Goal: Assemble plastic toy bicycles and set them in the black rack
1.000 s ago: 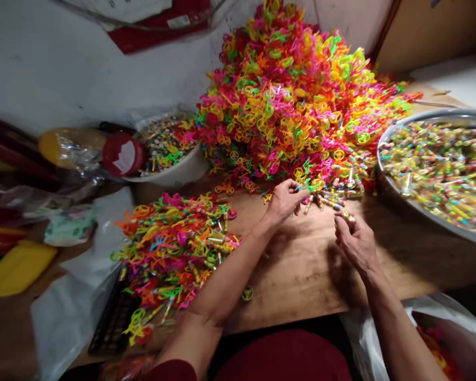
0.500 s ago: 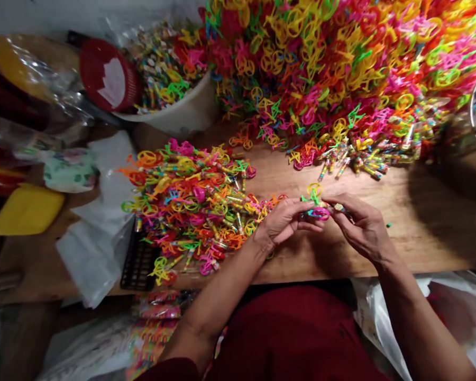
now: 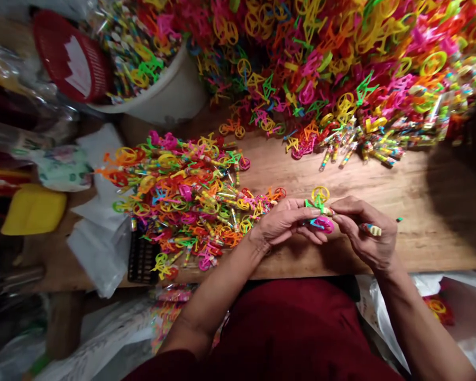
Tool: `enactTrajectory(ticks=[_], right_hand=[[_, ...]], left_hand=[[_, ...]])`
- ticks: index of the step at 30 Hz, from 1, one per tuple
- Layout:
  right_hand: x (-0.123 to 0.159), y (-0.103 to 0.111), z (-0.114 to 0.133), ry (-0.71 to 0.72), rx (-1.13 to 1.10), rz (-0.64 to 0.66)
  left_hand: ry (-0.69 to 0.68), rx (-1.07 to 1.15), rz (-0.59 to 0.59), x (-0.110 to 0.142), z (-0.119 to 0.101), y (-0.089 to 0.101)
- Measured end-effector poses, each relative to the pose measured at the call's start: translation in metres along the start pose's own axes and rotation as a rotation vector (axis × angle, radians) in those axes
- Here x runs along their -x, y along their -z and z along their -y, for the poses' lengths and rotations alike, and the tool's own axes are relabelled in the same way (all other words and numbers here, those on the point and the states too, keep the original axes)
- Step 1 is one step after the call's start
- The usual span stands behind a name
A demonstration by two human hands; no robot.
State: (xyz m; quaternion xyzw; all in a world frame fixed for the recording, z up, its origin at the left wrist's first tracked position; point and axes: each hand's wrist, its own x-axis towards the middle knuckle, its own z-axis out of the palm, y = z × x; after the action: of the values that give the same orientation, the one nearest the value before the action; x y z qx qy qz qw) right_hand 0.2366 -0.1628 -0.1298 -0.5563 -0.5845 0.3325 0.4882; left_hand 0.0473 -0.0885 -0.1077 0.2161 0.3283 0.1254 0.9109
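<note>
My left hand is closed around a small plastic toy bicycle with a green frame, a yellow wheel and a pink wheel. My right hand pinches a small patterned tube against the bicycle's frame. A second tube with a pale end is tucked in the right palm. Left of my hands lies a heap of similar colourful toy bicycles with tubes. Behind them are loose wrapped tubes on the wooden table.
A large pile of plastic bicycles covers the back. At back left stands a white tub of tubes, a red basket leaning in it. Clear plastic bags and a black crate lie left. A tiny green piece lies right.
The view has shifted and come closer to the table. My right hand has turned a little, showing more of the tube in its palm. Both hands still meet at the bicycle.
</note>
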Motion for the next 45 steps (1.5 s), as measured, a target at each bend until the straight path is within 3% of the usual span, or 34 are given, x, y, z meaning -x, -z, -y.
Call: enactTrajectory(ticks=[4, 7, 12, 15, 18, 21, 26, 27, 29, 31, 33, 36, 39, 40, 43, 45], right_hand=[[-0.002, 0.007, 0.002, 0.052, -0.028, 0.075], [-0.004, 0.020, 0.002, 0.104, -0.045, 0.136], [0.001, 0.044, 0.002, 0.195, 0.090, 0.377], [0.002, 0.037, 0.005, 0.223, 0.069, 0.340], [-0.001, 0.014, 0.010, 0.254, 0.055, 0.179], [-0.004, -0.003, 0.012, 0.140, 0.064, 0.059], [-0.002, 0.000, -0.006, 0.011, 0.112, -0.045], [0.000, 0.001, -0.010, -0.011, 0.120, -0.049], [0.005, -0.001, -0.018, -0.057, 0.134, -0.032], [0.010, -0.006, -0.024, -0.081, 0.151, 0.007], [0.013, -0.011, -0.027, -0.090, 0.166, 0.039], [0.014, -0.013, -0.029, -0.121, 0.173, 0.042], [0.012, -0.012, -0.031, -0.137, 0.169, 0.037], [0.011, -0.012, -0.031, -0.128, 0.164, 0.036], [0.011, -0.011, -0.035, -0.067, 0.157, 0.023], [0.011, -0.012, -0.037, -0.016, 0.163, 0.015]], left_hand=[[0.101, 0.009, 0.027, -0.003, 0.001, 0.000], [0.070, -0.053, 0.023, -0.001, 0.002, -0.004], [0.010, -0.202, -0.005, 0.002, 0.009, -0.013], [-0.006, -0.261, -0.035, 0.000, 0.011, -0.015], [-0.060, -0.371, -0.147, 0.013, -0.001, -0.015], [-0.248, -0.617, -0.453, 0.057, -0.031, -0.014], [-0.627, -1.130, -1.293, 0.162, -0.100, 0.002], [-0.609, -1.263, -1.404, 0.177, -0.112, 0.007], [-0.431, -1.517, -1.641, 0.196, -0.129, 0.015], [-0.308, -1.667, -1.825, 0.198, -0.139, 0.018], [-0.414, -1.743, -1.887, 0.184, -0.139, 0.016], [-0.624, -1.795, -1.693, 0.136, -0.125, 0.007], [-0.458, -1.730, -1.318, 0.064, -0.106, -0.002], [-0.393, -1.729, -1.247, 0.039, -0.102, -0.004], [-0.269, -1.713, -1.192, -0.024, -0.099, -0.006], [-0.231, -1.693, -1.185, -0.052, -0.104, -0.004]])
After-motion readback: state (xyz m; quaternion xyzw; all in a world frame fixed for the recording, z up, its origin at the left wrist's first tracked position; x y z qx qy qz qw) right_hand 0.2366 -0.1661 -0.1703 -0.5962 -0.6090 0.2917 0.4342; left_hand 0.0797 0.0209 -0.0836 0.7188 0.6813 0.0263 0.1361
